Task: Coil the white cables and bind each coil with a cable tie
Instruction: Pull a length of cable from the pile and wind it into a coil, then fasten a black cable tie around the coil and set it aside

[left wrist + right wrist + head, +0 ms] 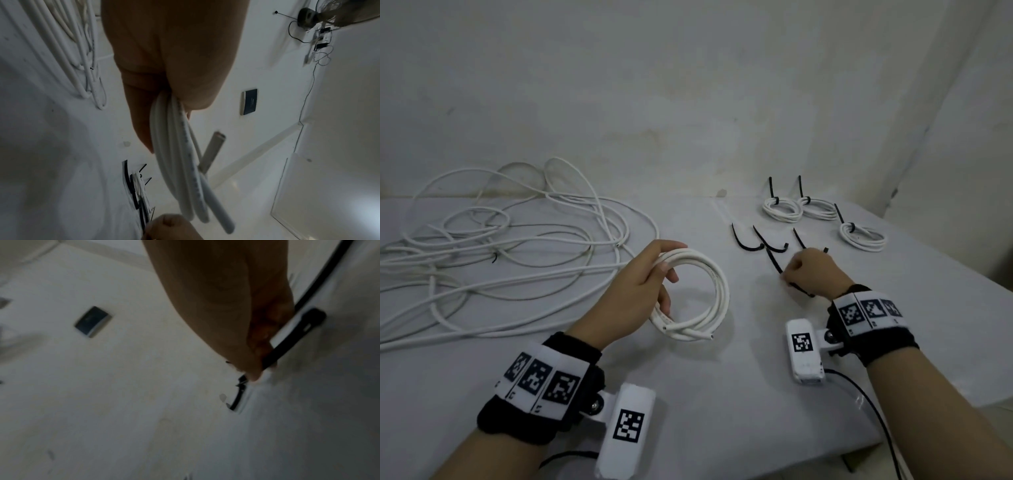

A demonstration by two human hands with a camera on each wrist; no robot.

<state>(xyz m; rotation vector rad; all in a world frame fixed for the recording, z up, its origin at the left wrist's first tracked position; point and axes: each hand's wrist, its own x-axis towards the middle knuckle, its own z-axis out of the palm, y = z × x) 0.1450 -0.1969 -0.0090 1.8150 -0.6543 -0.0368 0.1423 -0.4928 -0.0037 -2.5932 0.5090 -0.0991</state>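
My left hand point(650, 277) grips a white cable coil point(717, 284) of a few turns, held above the white table point(722, 394); its cut ends point(688, 334) stick out at the bottom. From the left wrist the coil point(185, 170) hangs down from the curled fingers point(144, 126). My right hand point(813, 274) pinches a black cable tie point(774, 262) low over the table; the right wrist view shows the tie point(287, 340) held at the fingertips point(255, 376). More loose black ties point(760, 241) lie just beyond. A tangle of loose white cable point(500, 246) covers the table's left.
Three bound coils point(782, 207) point(820, 209) point(863, 236) with black ties sit at the far right of the table. A wall rises right behind the table. The table's right edge point(962, 274) runs diagonally. A black cord point(873, 411) trails from the right wrist camera.
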